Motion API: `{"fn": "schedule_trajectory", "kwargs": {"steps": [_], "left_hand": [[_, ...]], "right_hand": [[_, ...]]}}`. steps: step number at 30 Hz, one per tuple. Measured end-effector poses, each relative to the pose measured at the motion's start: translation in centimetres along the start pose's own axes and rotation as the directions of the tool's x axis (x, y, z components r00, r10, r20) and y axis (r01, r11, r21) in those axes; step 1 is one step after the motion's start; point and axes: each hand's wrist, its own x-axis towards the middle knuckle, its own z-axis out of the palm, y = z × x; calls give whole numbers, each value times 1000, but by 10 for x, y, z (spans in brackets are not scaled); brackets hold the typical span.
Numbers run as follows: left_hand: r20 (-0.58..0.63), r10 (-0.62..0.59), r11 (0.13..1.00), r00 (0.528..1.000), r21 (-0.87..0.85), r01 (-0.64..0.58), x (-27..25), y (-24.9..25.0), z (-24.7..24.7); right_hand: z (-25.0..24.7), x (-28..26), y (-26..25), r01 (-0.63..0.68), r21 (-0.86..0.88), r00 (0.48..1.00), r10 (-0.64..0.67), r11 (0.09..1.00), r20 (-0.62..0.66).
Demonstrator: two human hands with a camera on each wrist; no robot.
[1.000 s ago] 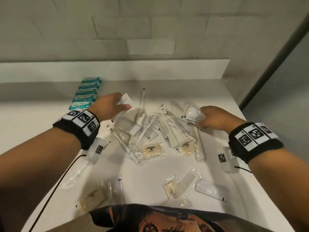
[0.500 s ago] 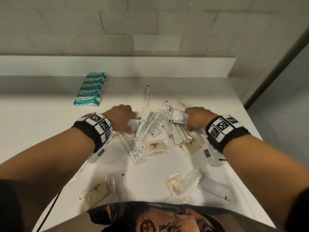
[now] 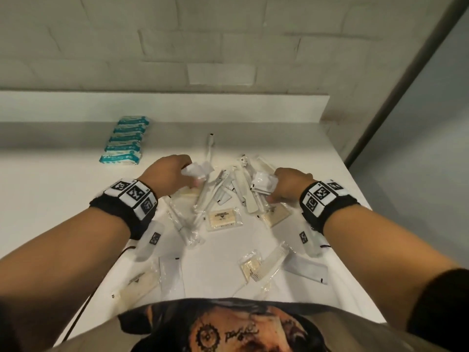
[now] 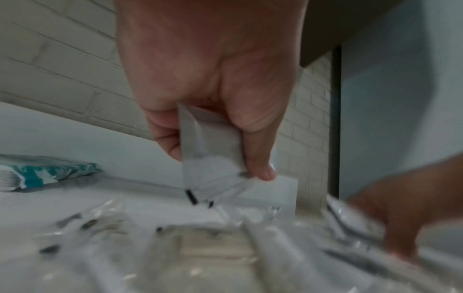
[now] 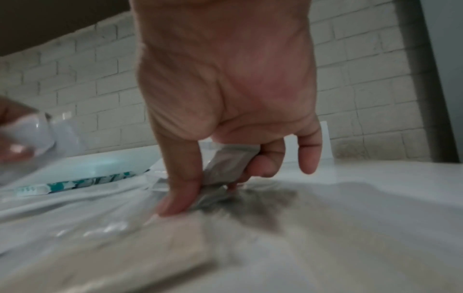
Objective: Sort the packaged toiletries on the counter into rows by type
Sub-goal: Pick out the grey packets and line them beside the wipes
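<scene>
A white bench (image 3: 63,194) runs under a pale brick wall (image 3: 228,41). At its far left lies a neat row of teal packets (image 3: 125,139), well apart from the loose pile of clear-wrapped toiletries (image 3: 223,196) in the middle. Both hands work at that pile. The left hand (image 3: 168,175) pinches a small white sachet (image 4: 213,156) between thumb and curled fingers, lifted above the heap. The right hand (image 3: 288,184) grasps white sachets (image 3: 262,182) while its thumb presses down on a wrapped packet. Nearer the person lie a wrapped comb (image 3: 269,262), a beige soap packet (image 3: 223,219) and a flat white sachet (image 3: 305,269), each lying apart.
</scene>
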Motion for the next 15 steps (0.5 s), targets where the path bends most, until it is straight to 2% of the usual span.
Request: {"fn": "schedule_trajectory", "kwargs": {"steps": [4,6,8,11,13,15], "left_hand": [[-83,-133,954,988,-279,105,-18,16,-5],[-26,-173,833,985,-537,132,-23,15,-1],[25,-171,698,985,-702,139,-33,15,1],[57,-149,543,987,-830,130,-44,21,3],[85,-152,426,985,-894,143,-50,25,4],[130,-166,296,978,-939,175,-55,30,5]], "right_hand": [[5,-3,-14,-32,-8,999,32,999,34],[8,-5,-20,-47,-19,999,47,999,12],[10,-9,-22,-43,-43,998,41,998,-41],[5,-16,-14,-19,53,987,27,998,-159],[-5,-20,-3,-39,174,951,90,984,-295],[-24,-29,1,0,324,912,133,946,-388]]}}
